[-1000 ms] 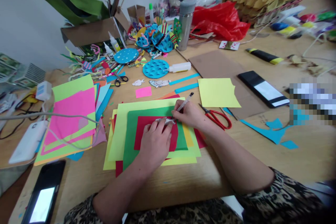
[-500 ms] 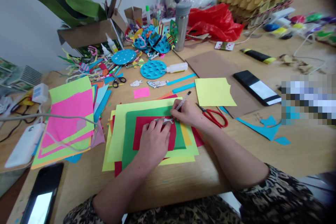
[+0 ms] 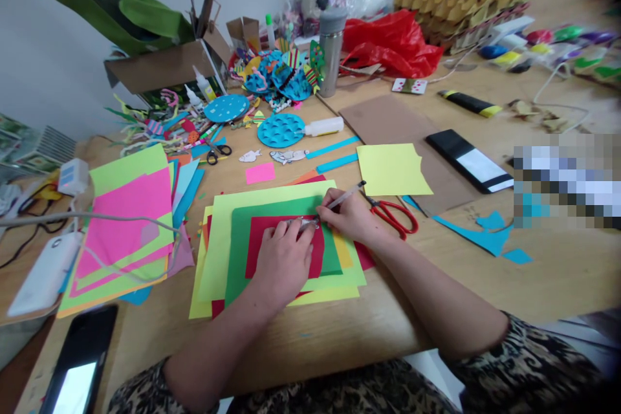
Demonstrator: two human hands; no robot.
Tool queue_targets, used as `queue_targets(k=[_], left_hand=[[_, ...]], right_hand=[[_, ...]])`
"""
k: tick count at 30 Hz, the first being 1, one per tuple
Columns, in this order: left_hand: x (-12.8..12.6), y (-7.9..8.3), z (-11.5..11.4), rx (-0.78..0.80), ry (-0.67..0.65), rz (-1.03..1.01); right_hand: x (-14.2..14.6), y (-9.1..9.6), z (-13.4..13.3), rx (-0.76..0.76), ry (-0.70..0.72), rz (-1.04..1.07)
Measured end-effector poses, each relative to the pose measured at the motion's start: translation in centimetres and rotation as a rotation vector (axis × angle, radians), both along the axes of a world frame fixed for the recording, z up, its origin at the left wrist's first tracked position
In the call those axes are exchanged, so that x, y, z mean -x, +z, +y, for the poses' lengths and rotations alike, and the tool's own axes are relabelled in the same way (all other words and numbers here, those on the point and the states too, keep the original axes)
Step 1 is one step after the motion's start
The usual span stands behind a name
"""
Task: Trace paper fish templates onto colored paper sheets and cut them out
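Note:
My right hand (image 3: 350, 215) is closed round a pen (image 3: 345, 195), its upper end now leaning to the right. The pen's tip is at the right end of a small pale paper cutout (image 3: 306, 223), which lies on red paper (image 3: 259, 246). Flat on that red sheet, my left hand (image 3: 284, 259) presses the cutout with outstretched fingers that cover part of it. Under the red sheet are green paper (image 3: 239, 252) and light yellow-green paper (image 3: 213, 252). Just right of my right hand lie red-handled scissors (image 3: 395, 218).
Coloured paper sheets (image 3: 129, 220) and a phone (image 3: 80, 356) lie at the left. Beyond the stack are two fish cutouts (image 3: 288, 156), small black scissors (image 3: 218, 153) and a glue bottle (image 3: 326, 126). A steel flask (image 3: 330, 58) stands behind; another phone (image 3: 468, 160) is at right.
The pen has tilted over further to the right in my right hand. My left hand stays in place on the cutout. The view has shifted slightly.

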State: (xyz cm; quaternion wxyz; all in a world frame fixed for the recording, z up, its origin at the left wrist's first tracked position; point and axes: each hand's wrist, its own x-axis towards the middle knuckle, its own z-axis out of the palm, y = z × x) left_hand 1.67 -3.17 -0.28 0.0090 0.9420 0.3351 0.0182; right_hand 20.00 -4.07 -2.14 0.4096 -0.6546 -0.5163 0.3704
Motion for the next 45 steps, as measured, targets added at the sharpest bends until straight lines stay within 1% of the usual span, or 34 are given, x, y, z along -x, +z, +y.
queue_targets(k=[3, 7, 11, 17, 22, 31, 37, 45], left_hand=[[-0.07, 0.21, 0.05, 0.003, -0.003, 0.011], [-0.11, 0.08, -0.08, -0.014, 0.019, -0.009], [-0.01, -0.05, -0.06, 0.015, 0.011, -0.024], [0.06, -0.11, 0.07, 0.028, 0.016, -0.032], [0.04, -0.18, 0.05, 0.023, 0.013, -0.026], [0.02, -0.18, 0.04, 0.023, 0.01, -0.019], [0.01, -0.2, 0.05, 0.02, 0.012, -0.013], [0.01, -0.11, 0.04, 0.011, 0.005, -0.016]], right_hand=[[0.08, -0.05, -0.02, 0.006, -0.035, -0.009], [0.12, 0.06, -0.19, -0.003, -0.068, -0.031], [0.1, -0.02, -0.29, -0.021, -0.111, -0.074], [0.18, -0.1, -0.33, -0.043, -0.138, -0.123], [0.29, -0.09, -0.4, -0.075, -0.145, -0.176], [0.51, 0.23, -0.69, -0.101, -0.135, -0.202], [0.54, 0.19, -0.81, -0.135, -0.117, -0.183], [0.56, 0.04, -0.88, -0.138, -0.105, -0.185]])
